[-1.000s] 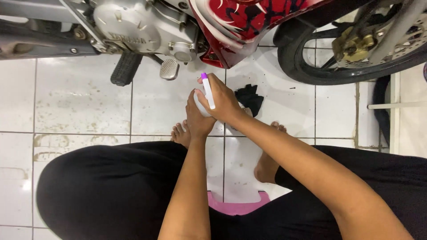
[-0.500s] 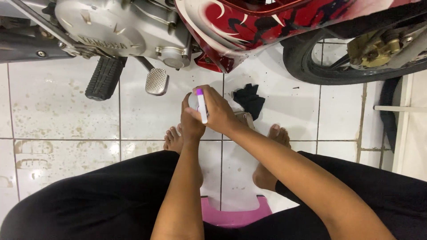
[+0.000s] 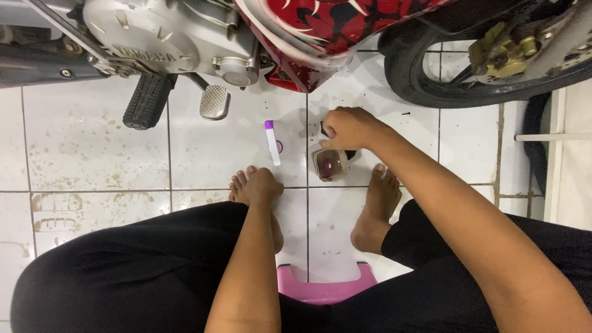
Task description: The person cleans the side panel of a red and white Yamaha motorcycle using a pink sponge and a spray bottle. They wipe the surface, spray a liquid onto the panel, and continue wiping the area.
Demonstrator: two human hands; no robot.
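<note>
Head view, looking straight down past our knees at white floor tiles [image 3: 98,154] under a parked motorcycle. We sit low on a pink stool [image 3: 324,288], which puts both arms within reach of the floor beneath the silver engine case [image 3: 166,37] and the red fairing [image 3: 333,28].

Right hand [image 3: 348,127], centre of frame: fingers curled down and pinched on a small black cloth [image 3: 327,131] lying on the tile; only a corner of it shows under the knuckles. The hand is clenched on that cloth as far as we can judge.

Left hand [image 3: 262,186], just below centre: loosely closed, resting near our left foot [image 3: 243,185]. We see nothing in it, though the palm side is hidden.

White tube with purple cap [image 3: 271,142] lies flat on the tile between the two hands, touched by neither, cap pointing toward the top of the frame. A small glass jar [image 3: 330,164] stands just below the right hand, beside our right foot [image 3: 373,209]. Both sit close in front of the feet, probably so either hand reaches them without leaning.

Upper right: front tyre [image 3: 431,86]. Upper left: footpeg [image 3: 147,102] and brake pedal [image 3: 214,102].
</note>
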